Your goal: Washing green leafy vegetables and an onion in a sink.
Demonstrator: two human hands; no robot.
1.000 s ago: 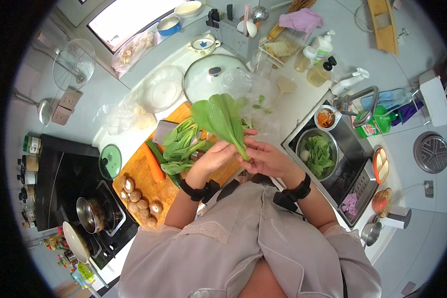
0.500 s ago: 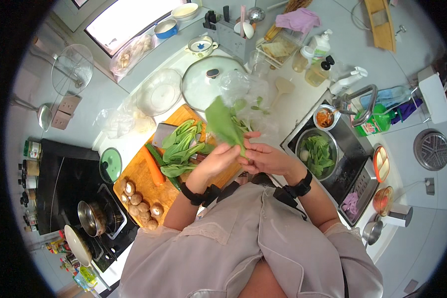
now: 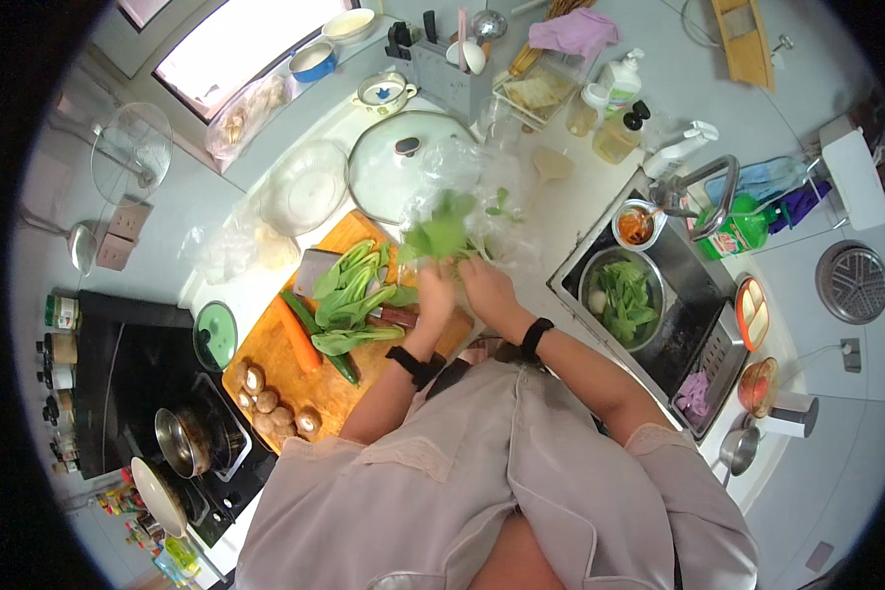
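Note:
Over the far right edge of the wooden cutting board (image 3: pixel 359 388), my left hand (image 3: pixel 435 293) is closed on a leafy green (image 3: pixel 441 231), smeared by motion. My right hand (image 3: pixel 487 287) is right beside it, fingers bent and pinched at the base of the same leaves; its fingertips are partly hidden. Just beyond is a clear plastic bag (image 3: pixel 521 251) with more green leaves in it. On the board lie several bok choy (image 3: pixel 339 295), a cleaver (image 3: pixel 313 270) mostly under them, a carrot (image 3: pixel 297 334), a cucumber (image 3: pixel 342 366) and several brown mushrooms (image 3: pixel 270 403).
At the right, a sink (image 3: pixel 693 339) holds a metal bowl (image 3: pixel 592 329) of greens and a small bowl of orange-red food (image 3: pixel 635 226). A glass lid (image 3: pixel 383 182) and a clear plate (image 3: pixel 303 187) lie beyond the board. Left is a stove with a pot (image 3: pixel 179 441).
Both hands have turned and moved slightly away from me, toward the bag. The leafy green has gone with them. The right forearm now reaches further in, and the view has shifted slightly.

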